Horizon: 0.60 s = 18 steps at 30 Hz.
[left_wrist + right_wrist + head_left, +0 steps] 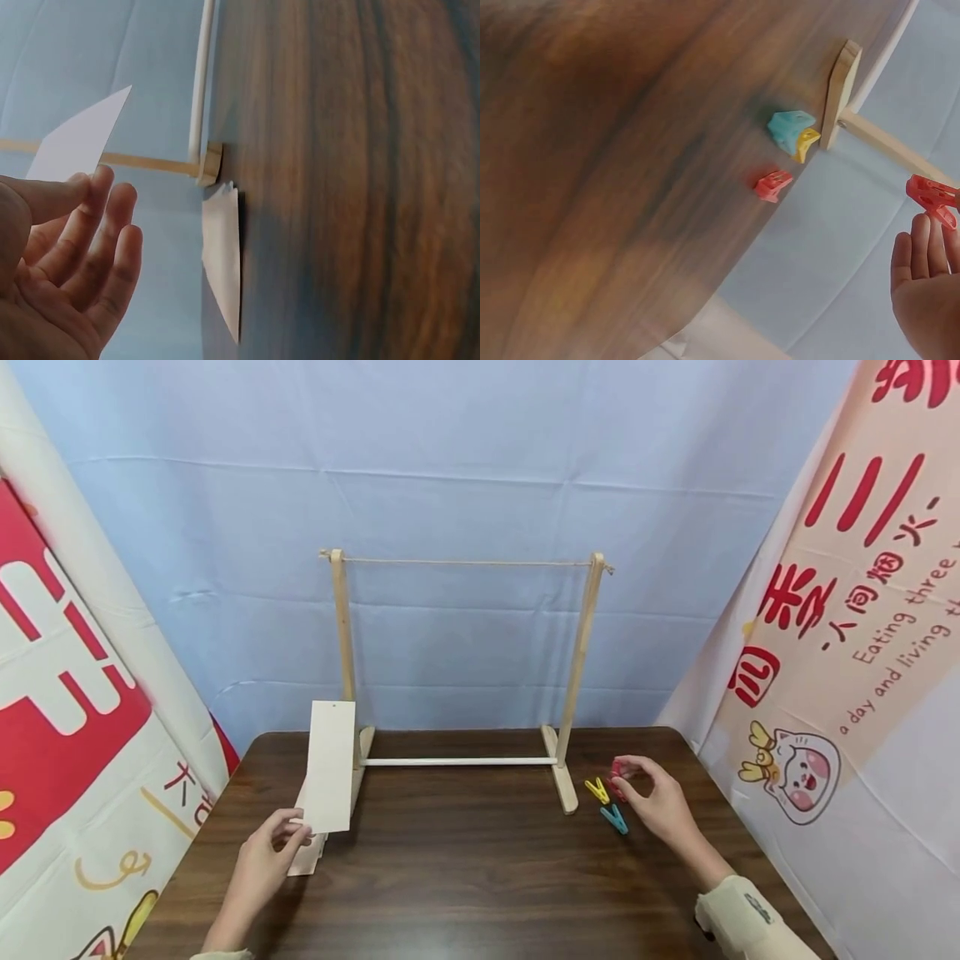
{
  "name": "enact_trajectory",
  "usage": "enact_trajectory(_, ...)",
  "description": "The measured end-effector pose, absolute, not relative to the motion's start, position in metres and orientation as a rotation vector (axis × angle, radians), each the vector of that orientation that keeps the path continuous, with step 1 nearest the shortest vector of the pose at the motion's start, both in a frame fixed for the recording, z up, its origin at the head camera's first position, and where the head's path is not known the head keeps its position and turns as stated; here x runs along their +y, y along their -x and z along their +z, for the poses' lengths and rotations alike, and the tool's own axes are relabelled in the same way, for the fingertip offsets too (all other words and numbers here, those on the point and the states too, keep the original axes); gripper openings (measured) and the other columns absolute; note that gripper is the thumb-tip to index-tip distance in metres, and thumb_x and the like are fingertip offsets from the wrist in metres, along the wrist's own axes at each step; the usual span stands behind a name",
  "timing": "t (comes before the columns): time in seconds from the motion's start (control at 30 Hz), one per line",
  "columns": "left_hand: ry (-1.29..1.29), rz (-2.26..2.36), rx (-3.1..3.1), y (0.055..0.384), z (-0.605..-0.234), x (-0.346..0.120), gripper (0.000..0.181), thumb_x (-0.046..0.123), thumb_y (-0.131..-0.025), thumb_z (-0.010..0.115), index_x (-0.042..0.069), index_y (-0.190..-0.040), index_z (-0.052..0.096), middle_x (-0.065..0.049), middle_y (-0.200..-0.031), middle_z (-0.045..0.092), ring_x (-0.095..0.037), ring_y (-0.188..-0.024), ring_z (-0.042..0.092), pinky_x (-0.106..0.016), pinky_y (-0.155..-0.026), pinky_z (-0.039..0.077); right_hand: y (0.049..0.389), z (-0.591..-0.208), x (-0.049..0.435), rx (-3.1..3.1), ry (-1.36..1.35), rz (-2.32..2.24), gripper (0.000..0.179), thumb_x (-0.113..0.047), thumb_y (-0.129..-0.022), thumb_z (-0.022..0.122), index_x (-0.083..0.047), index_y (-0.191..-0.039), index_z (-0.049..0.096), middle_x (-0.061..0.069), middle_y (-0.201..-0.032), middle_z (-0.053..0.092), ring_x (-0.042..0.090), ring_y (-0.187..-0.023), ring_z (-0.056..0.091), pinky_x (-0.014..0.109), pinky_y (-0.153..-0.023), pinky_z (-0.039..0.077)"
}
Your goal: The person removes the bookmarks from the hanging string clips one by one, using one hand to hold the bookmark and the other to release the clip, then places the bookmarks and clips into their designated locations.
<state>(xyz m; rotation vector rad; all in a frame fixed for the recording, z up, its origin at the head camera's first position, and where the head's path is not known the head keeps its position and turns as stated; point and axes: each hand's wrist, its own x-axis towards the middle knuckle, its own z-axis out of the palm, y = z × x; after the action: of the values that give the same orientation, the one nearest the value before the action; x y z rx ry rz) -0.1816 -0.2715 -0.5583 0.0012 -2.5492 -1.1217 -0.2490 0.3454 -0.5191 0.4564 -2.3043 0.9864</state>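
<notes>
My left hand [262, 864] pinches the lower edge of a pale rectangular card [332, 768] between thumb and fingers. The card is raised above the table and has a small hole near its top. Beneath it lie more pale cards [223, 255], partly covered in the head view. On the right, my right hand [663, 802] holds a red clothespin [930, 195] by its end, above the table. Close by lie a yellow clothespin [597, 790], a blue clothespin [615, 819] and a second red clothespin [772, 185].
A wooden frame stands at the back of the table, with a string [465, 562] tied between its left post [342, 627] and right post [581, 660]. A white rod [457, 762] joins the feet. Cloth [465, 443] hangs behind, and printed banners flank both sides.
</notes>
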Motion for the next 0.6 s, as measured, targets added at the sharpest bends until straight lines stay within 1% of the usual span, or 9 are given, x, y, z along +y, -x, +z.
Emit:
enact_trajectory(0.07, -0.012, -1.112, -2.57, 0.18, -0.558, -0.274, 0.022, 0.009, -0.102, 0.076, 0.006, -0.123, 0.071, -0.004, -0.095, 0.082, -0.015, -0.082, 0.076, -0.026, -0.068, 0.052, 0.248, -0.521, 0.348, -2.308, -0.449, 0.97, 0.033, 0.005, -0.089, 0.085, 0.001, -0.12, 0.073, 0.01, -0.099, 0.076, 0.033, -0.09, 0.07, 0.013, -0.087, 0.046)
enact_trajectory(0.13, -0.018, -1.105, -2.575, 0.178, -0.559, -0.275, 0.023, 0.008, -0.101, 0.076, 0.005, -0.123, 0.071, -0.004, -0.094, 0.081, -0.016, -0.082, 0.076, -0.026, -0.067, 0.052, 0.247, -0.523, 0.35, -2.311, -0.446, 0.96, 0.033, 0.005, -0.089, 0.085, 0.002, -0.12, 0.073, 0.01, -0.099, 0.075, 0.034, -0.09, 0.069, 0.01, -0.087, 0.044)
enact_trajectory(0.23, -0.04, -1.103, -2.58, 0.174, -0.56, -0.279, 0.023, 0.009, -0.101, 0.076, 0.006, -0.123, 0.072, -0.002, -0.093, 0.081, -0.012, -0.081, 0.074, -0.025, -0.067, 0.051, 0.244, -0.528, 0.354, -2.32, -0.437, 0.945, 0.033, 0.006, -0.088, 0.085, 0.003, -0.119, 0.072, 0.012, -0.098, 0.075, 0.035, -0.089, 0.069, 0.013, -0.085, 0.047)
enact_trajectory(0.3, -0.064, -1.106, -2.584, 0.171, -0.56, -0.281, 0.022, 0.01, -0.101, 0.077, 0.006, -0.123, 0.072, -0.002, -0.093, 0.081, -0.009, -0.08, 0.073, -0.025, -0.066, 0.05, 0.242, -0.531, 0.356, -2.332, -0.429, 0.939, 0.033, 0.007, -0.088, 0.085, 0.004, -0.118, 0.072, 0.012, -0.098, 0.075, 0.035, -0.089, 0.069, 0.01, -0.084, 0.046)
enact_trajectory(0.43, -0.105, -1.123, -2.609, 0.166, -0.561, -0.288, 0.024, 0.012, -0.103, 0.075, 0.004, -0.125, 0.071, -0.005, -0.096, 0.082, -0.012, -0.082, 0.075, -0.025, -0.065, 0.05, 0.239, -0.535, 0.359, -2.368, -0.389, 0.932, 0.033, 0.005, -0.089, 0.085, 0.002, -0.119, 0.073, 0.011, -0.098, 0.075, 0.034, -0.089, 0.069, 0.009, -0.083, 0.045)
enact_trajectory(0.5, -0.117, -1.12, -2.616, 0.165, -0.562, -0.291, 0.025, 0.012, -0.103, 0.075, 0.004, -0.126, 0.07, -0.006, -0.096, 0.082, -0.013, -0.082, 0.075, -0.024, -0.066, 0.051, 0.238, -0.536, 0.361, -2.387, -0.367, 0.918, 0.032, 0.004, -0.089, 0.085, 0.001, -0.118, 0.073, 0.01, -0.097, 0.074, 0.035, -0.089, 0.069, 0.013, -0.082, 0.047)
enact_trajectory(0.6, -0.113, -1.113, -2.617, 0.162, -0.564, -0.296, 0.025, 0.013, -0.103, 0.075, 0.003, -0.126, 0.07, -0.006, -0.096, 0.082, -0.01, -0.082, 0.074, -0.022, -0.067, 0.053, 0.238, -0.536, 0.363, -2.42, -0.333, 0.899, 0.031, 0.002, -0.09, 0.086, 0.001, -0.118, 0.073, 0.009, -0.097, 0.074, 0.035, -0.089, 0.07, 0.024, -0.081, 0.052)
